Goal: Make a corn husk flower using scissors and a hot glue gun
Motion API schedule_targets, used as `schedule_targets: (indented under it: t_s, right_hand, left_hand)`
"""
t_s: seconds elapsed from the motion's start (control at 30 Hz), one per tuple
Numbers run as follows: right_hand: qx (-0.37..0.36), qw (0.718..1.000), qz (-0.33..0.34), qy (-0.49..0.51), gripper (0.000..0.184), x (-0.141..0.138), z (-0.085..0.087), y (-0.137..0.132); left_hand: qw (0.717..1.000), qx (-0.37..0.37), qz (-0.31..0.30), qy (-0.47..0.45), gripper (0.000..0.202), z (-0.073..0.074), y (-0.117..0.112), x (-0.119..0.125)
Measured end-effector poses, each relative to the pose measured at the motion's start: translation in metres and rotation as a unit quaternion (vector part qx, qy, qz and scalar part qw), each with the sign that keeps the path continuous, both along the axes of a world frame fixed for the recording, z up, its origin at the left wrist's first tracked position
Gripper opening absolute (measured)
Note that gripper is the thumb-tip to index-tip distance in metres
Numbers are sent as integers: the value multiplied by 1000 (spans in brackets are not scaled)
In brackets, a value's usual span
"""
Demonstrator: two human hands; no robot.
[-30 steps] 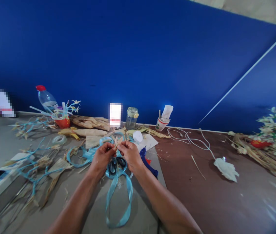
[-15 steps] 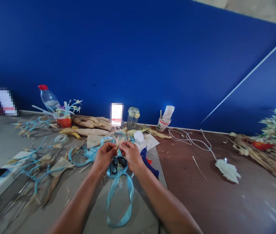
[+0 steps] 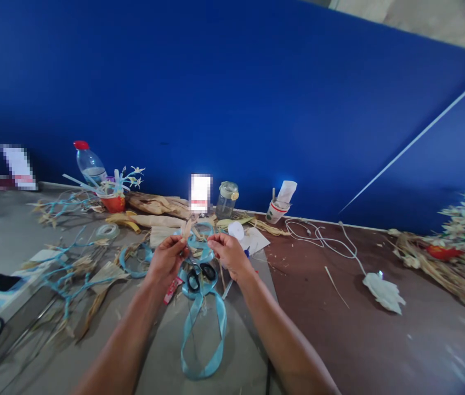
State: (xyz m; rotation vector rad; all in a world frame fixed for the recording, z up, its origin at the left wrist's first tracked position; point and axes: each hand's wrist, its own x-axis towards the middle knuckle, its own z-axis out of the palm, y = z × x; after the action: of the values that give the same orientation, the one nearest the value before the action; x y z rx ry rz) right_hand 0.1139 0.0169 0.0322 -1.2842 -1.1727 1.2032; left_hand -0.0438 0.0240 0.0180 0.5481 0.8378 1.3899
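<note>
My left hand [image 3: 168, 258] pinches a pale dried-husk flower [image 3: 187, 229] that stands up from between thumb and forefinger. A short gap to the right, my right hand [image 3: 229, 254] has its thumb and fingertips pressed together; whatever may be in them is too small to tell. Black-handled scissors [image 3: 200, 274] lie below and between the hands, on light blue ribbon [image 3: 218, 351] that loops toward me. A red and white packet [image 3: 172, 289] shows beside my left wrist. A white round spool [image 3: 236, 230] sits just beyond my right hand.
Blue-wrapped stems [image 3: 68, 296] and a white power strip [image 3: 22, 280] lie left. Along the blue wall stand a red-capped bottle [image 3: 90, 163], a red cup [image 3: 114, 203], a glass jar [image 3: 226, 202] and a paper cup [image 3: 277, 212]. A white cable [image 3: 339, 250] lies right.
My hands have moved apart: the left went left with the husk flower, the right slightly right. The scissors and the red and white packet now show more fully.
</note>
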Motion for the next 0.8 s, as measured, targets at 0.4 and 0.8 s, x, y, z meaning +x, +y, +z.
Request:
schedule_targets:
  t_s: [0.4,0.8]
  right_hand:
    - [33,960,18,-279,9,30,6,12]
    - [-6,792,96,-603,20,62,10,-43]
  left_hand:
    - [994,-13,-61,-92,15,2,2,-9]
    - [992,-5,-88,-93,20,0,2,-5]
